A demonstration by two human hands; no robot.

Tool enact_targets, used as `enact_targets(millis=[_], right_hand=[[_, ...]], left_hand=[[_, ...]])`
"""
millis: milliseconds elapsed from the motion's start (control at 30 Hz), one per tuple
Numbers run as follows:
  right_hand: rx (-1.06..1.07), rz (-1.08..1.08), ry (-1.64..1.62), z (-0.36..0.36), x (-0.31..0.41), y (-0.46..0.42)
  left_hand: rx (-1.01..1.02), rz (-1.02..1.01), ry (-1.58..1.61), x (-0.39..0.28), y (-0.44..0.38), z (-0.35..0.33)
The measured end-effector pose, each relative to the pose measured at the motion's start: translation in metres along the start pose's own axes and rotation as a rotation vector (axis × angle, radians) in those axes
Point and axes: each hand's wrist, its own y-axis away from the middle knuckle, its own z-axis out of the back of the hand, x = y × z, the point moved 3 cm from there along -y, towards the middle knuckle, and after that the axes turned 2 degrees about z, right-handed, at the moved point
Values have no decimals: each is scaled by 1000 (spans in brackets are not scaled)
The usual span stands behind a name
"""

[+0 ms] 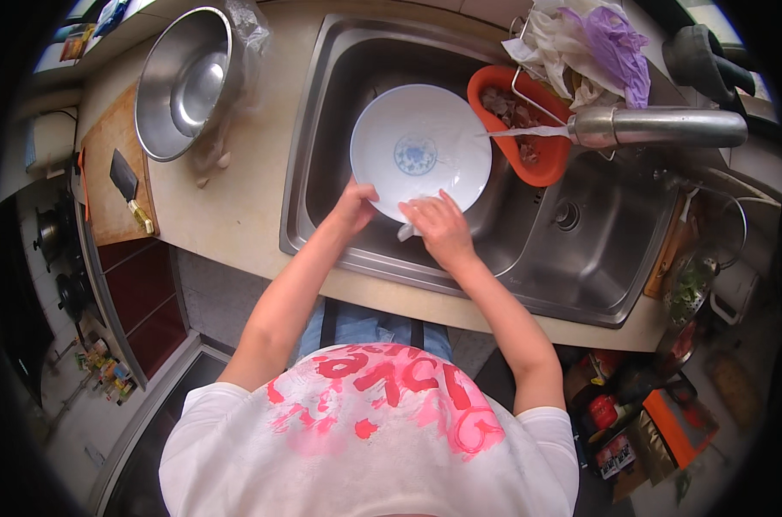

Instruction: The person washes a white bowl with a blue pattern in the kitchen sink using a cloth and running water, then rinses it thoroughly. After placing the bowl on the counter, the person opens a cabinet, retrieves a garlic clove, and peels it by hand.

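Note:
Over the large basin of a stainless steel sink [329,116] I have a white plate [391,123] with a blue rim and a blue patterned centre. My left hand [357,205] grips its near left edge, thumb on the upper face. A crumpled white cloth [406,231] is bunched under the fingers of my right hand [437,226], which presses at the plate's near right edge. Water [526,132] runs from the metal faucet [656,126] towards the plate's right side. The plate hides part of the basin floor.
An orange strainer basket [546,165] with scraps sits at the basin's right corner, below plastic bags [591,45] on a wire rack. Left on the counter are a steel bowl [197,97] and a cleaver [125,174] on a wooden cutting board [107,213]. The smaller basin [598,239] adjoins at right.

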Motion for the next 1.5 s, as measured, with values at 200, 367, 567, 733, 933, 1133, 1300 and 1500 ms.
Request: enact_targets(millis=[200,367,567,733,933,1133,1300,1500], right_hand=[[-45,-233,-142,-5,39,-42],[-90,-91,-156,4,43,-33],[-86,-80,-141,-3,51,-33],[-156,12,-176,18,50,-34],[43,24,-162,11,49,-23],[-16,31,-212,16,35,-3],[223,-290,82,-2,-55,-4],[124,-288,-619,-73,-31,-49]], left_hand=[[-36,-11,35,13,-11,11],[-109,-104,201,12,-5,7],[-382,-21,-6,8,8,-2],[-154,-115,234,7,3,-6],[-362,-254,-208,15,0,12],[-250,-113,47,6,-1,18],[-76,-161,-337,-4,3,0],[-161,39,-472,-2,-6,-19]])
